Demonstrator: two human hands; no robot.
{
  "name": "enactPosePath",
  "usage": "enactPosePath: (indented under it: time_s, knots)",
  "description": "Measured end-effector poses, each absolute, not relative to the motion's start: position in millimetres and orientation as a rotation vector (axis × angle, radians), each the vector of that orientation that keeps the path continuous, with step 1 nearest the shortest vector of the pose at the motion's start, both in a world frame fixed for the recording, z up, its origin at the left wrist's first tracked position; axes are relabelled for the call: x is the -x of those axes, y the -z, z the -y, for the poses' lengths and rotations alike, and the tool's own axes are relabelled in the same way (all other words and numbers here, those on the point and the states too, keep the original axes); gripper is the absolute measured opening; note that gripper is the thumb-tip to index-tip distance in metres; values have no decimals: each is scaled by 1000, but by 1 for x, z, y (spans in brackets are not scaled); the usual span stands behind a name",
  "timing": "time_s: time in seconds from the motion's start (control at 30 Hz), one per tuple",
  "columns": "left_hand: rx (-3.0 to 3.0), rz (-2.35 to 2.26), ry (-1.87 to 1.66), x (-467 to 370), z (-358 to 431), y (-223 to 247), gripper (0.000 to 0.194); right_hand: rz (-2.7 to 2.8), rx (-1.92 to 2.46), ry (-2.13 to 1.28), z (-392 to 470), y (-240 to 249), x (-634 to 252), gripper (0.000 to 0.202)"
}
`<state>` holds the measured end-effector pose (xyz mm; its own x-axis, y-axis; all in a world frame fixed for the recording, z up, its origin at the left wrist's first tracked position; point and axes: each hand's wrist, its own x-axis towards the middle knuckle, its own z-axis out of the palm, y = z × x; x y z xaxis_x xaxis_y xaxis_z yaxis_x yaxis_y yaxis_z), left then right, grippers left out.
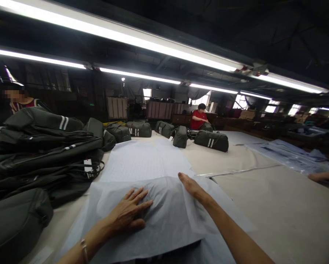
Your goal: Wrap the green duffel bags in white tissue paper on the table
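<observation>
A thin, whitish paper sheet lies draped over a dark item that shows only along the near edge. My left hand rests flat on the sheet, fingers spread, palm down; a bracelet circles that wrist. At the sheet's upper right, my right hand is closed on its folded edge, the fingers partly hidden. More white paper lies flat beneath and beyond on the table.
Dark bags with white stripes are heaped at the left. Several similar duffel bags stand along the far side of the table. A person in red handles a bag; another person's arm reaches in by plastic sheets.
</observation>
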<state>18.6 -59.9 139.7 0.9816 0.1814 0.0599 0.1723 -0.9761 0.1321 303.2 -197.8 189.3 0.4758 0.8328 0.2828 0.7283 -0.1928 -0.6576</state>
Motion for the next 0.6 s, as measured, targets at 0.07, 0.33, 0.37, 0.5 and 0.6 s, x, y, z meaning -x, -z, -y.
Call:
enactPosePath:
  time_s: [0.07,0.33,0.37,0.5,0.6]
  knots:
    - [-3002,-245,-152,-18,59,-136,65,1323,2005,-222,181,-167,-281,65]
    - [-2961,-244,-299,-23,56,-154,65,1566,2028,317,229,-111,-241,66]
    - [-2962,-244,-362,-31,55,-159,58,1528,2011,400,237,-112,-247,64]
    - [-2992,-96,-544,-89,51,-173,54,1329,2040,635,251,-125,-271,38]
    - [-2991,22,-482,-140,53,-170,50,1324,2143,682,247,-132,-278,14]
